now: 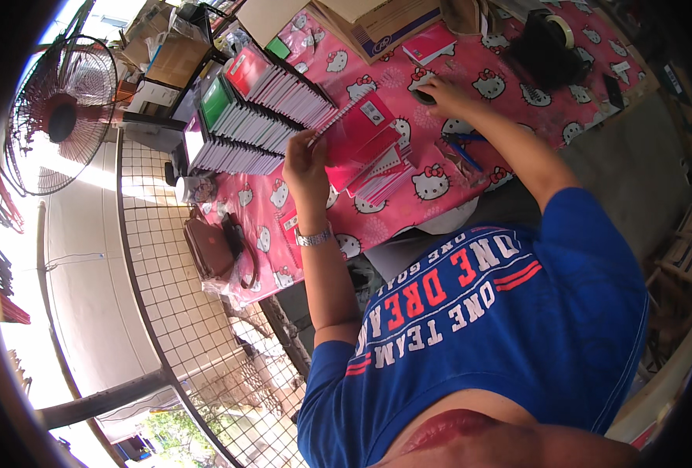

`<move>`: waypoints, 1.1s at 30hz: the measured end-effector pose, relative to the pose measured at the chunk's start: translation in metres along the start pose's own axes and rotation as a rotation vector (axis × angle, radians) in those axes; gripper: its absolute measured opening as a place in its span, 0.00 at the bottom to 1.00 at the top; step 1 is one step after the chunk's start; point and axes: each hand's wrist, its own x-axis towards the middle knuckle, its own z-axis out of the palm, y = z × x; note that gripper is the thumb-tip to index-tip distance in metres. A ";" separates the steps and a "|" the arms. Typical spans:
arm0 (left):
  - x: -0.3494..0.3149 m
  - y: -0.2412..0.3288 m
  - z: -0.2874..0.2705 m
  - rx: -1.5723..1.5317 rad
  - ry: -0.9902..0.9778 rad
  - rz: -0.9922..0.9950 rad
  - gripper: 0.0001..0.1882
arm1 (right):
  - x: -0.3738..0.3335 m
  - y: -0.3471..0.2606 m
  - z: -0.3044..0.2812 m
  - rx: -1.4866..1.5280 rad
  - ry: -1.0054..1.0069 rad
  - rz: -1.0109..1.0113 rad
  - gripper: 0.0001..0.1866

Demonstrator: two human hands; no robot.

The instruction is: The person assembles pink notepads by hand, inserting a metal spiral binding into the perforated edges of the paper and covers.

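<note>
My left hand is closed on the spiral-bound edge of a red notebook, which is tilted up over a stack of red notebooks with white page edges. My right hand is further right on the table, its fingers curled over a small dark rounded object whose kind I cannot make out. Left of the notebook stand tall rows of spiral notebooks, with red, green and purple covers on top.
The table has a pink cat-print cover. Blue-handled scissors lie near its front edge. A cardboard box, a red pad and a black tape dispenser stand farther back. A brown bag and a fan are at left.
</note>
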 end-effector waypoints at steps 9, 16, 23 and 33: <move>-0.022 -0.009 0.005 0.017 0.130 0.015 0.08 | -0.151 -0.066 -0.007 -0.117 0.025 -0.005 0.33; -0.025 -0.022 -0.006 0.033 0.116 -0.086 0.09 | -0.099 -0.167 -0.105 0.560 0.431 -0.179 0.30; -0.029 -0.012 0.002 -0.043 0.076 -0.002 0.10 | -0.062 -0.224 -0.106 0.372 0.452 -0.541 0.29; -0.034 -0.037 -0.001 0.079 0.151 0.092 0.09 | -0.065 -0.228 -0.109 0.398 0.330 -0.523 0.20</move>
